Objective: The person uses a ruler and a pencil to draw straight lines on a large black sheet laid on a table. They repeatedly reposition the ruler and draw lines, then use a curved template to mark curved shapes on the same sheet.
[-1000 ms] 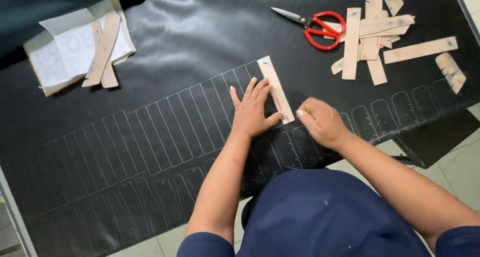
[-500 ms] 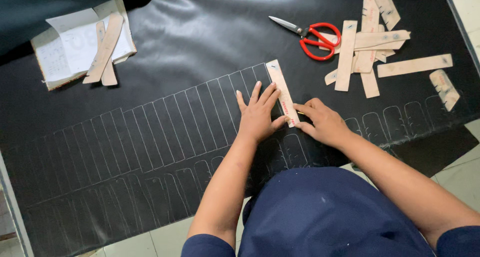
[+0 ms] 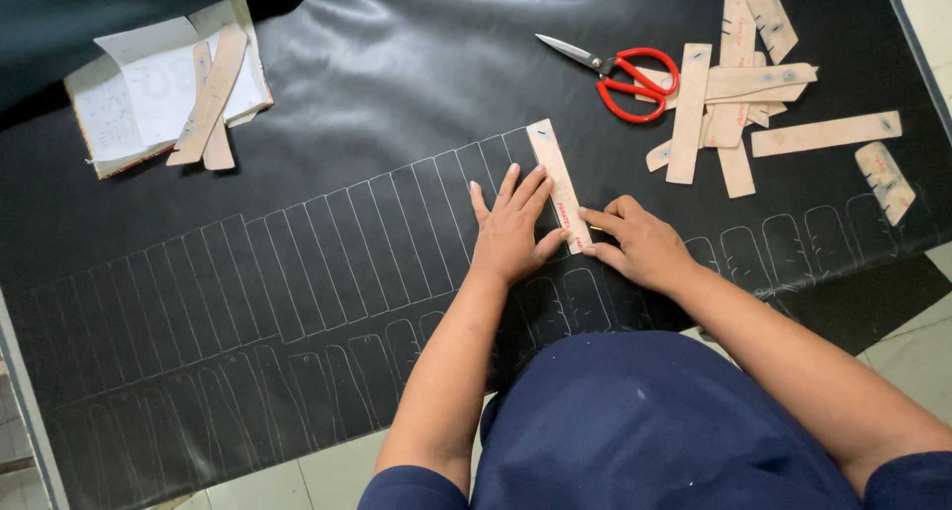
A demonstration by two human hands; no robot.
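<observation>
Two hands are pressed at mid-frame: the left hand [image 3: 511, 234] lies flat, fingers spread, pinning the cardboard template strip [image 3: 557, 183] to the black sheet [image 3: 327, 104]. Its long axis runs toward the upper left. The right hand [image 3: 640, 244], loosely curled, is set just right of it, seemingly pinching a marker.

My left hand [image 3: 511, 230] lies flat, fingers spread, just left of the pale template strip [image 3: 559, 185]. My right hand [image 3: 635, 242] is curled at the strip's lower right edge, forearms angled inward.
</observation>
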